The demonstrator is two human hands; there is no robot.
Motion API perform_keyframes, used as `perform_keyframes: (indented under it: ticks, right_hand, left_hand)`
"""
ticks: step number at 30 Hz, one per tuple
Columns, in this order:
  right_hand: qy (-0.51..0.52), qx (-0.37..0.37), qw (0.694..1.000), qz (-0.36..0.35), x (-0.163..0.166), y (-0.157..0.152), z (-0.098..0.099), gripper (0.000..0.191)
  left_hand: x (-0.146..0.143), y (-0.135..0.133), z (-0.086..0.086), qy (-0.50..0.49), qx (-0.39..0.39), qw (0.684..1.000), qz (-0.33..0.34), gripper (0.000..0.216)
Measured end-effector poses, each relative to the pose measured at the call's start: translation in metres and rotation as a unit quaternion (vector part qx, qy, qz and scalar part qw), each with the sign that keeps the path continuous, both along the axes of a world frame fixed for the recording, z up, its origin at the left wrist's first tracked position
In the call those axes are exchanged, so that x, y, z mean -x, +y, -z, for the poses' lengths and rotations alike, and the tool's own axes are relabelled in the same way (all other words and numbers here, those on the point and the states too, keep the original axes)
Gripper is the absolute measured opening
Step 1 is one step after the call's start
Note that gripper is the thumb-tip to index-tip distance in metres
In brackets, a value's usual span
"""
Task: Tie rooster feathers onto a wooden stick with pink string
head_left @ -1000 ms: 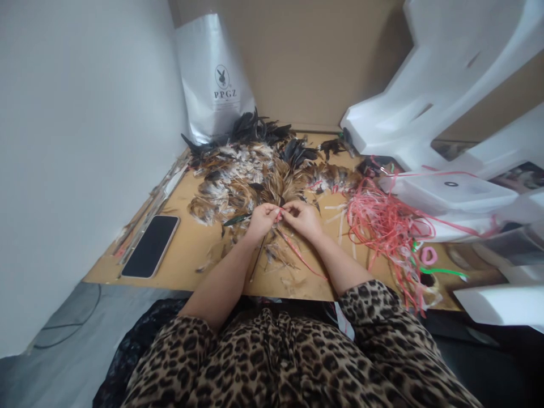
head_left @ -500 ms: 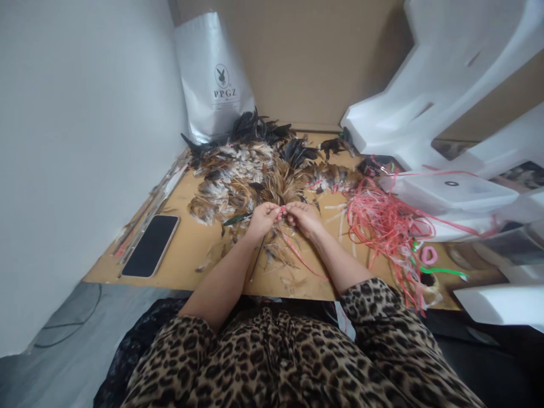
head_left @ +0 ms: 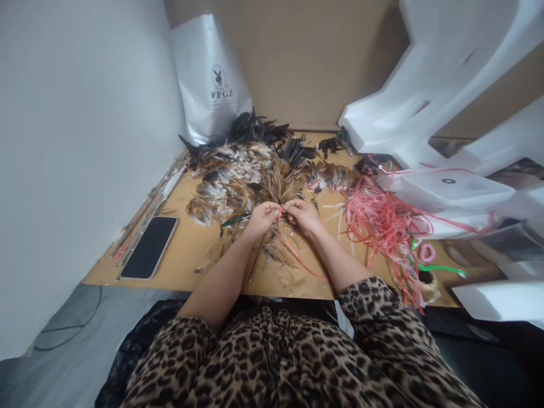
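Observation:
My left hand (head_left: 264, 218) and my right hand (head_left: 302, 215) meet near the middle of the table, fingers pinched close together. Between them is a red ribbon (head_left: 293, 249), bunched at the fingertips, with its loose tail trailing down to the right across the table. Just beyond my fingers a fan of brown feathers (head_left: 281, 180) spreads away from me. The feather bases are hidden by my fingers. A thin dark stick (head_left: 256, 258) runs down from beside my left hand. Close to my left fingers lies a dark green feather (head_left: 237, 219).
Piled brown and white feathers (head_left: 232, 175) cover the back left, before a silver bag (head_left: 210, 79). A phone (head_left: 149, 247) lies at left. On the right are a tangle of red ribbon (head_left: 378, 215), a clear plastic box (head_left: 450, 190) and white foam pieces (head_left: 382, 107).
My hands stay in nearly the same place, with small finger shifts at the red ribbon. More of its strand shows below my fingertips. The whole view has shifted slightly.

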State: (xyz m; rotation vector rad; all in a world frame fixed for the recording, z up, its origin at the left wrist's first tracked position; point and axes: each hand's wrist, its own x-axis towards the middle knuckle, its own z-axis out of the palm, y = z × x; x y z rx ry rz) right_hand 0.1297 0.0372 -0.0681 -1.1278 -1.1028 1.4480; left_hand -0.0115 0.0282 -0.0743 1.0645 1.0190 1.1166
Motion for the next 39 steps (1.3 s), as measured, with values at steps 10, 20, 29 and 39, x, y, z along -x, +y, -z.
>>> perform_keyframes:
  ticks: [10, 20, 29, 39]
  right_hand:
    - [0.041, 0.013, 0.999, -0.025, -0.001, 0.000, 0.001, 0.035]
    - [-0.109, -0.008, 0.992, -0.064, -0.016, -0.002, -0.011, 0.030]
    - [0.001, 0.026, 0.998, -0.048, -0.012, -0.001, -0.008, 0.023]
    - [0.000, -0.004, 0.999, -0.052, -0.012, 0.000, -0.002, 0.025]
  left_hand:
    - [0.002, 0.000, 0.002, 0.014, -0.014, 1.000, -0.006, 0.018]
    - [0.003, 0.000, 0.002, 0.037, -0.047, 0.998, 0.008, 0.013]
    - [0.002, -0.001, 0.004, 0.042, -0.063, 0.997, 0.024, 0.018]
    - [0.004, 0.001, 0.004, 0.076, -0.072, 0.994, 0.020, 0.019]
